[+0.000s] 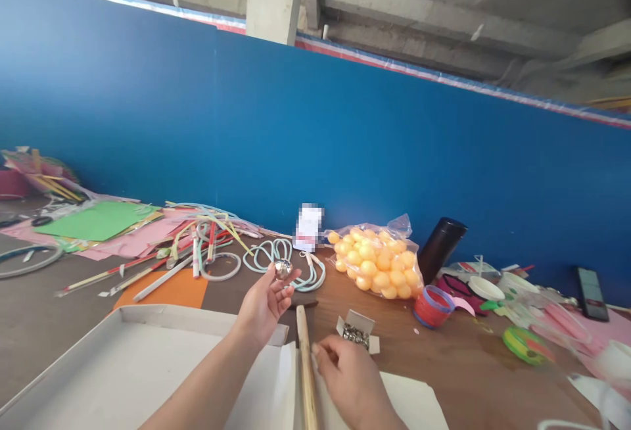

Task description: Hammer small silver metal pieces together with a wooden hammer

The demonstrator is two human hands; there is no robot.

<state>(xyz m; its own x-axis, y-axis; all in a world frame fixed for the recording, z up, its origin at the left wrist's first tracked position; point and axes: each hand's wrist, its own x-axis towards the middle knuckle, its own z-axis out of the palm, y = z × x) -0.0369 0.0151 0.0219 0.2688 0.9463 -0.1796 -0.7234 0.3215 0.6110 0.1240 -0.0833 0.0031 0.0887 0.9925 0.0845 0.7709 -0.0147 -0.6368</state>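
Left hand (262,306) held a shiny, rounded silver ball (283,268) in its fingertips, raised near the far right corner of the white tray (148,359). Right hand (351,372): fingers narrow beside wooden stick (306,371); could not tell if gripping.

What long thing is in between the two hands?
A pale wooden stick. In the head view it lies between the left hand, which holds a shiny round metal thing, and the right hand.

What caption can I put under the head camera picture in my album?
The left hand holds a shiny round thing; the right hand is beside a wooden handle.
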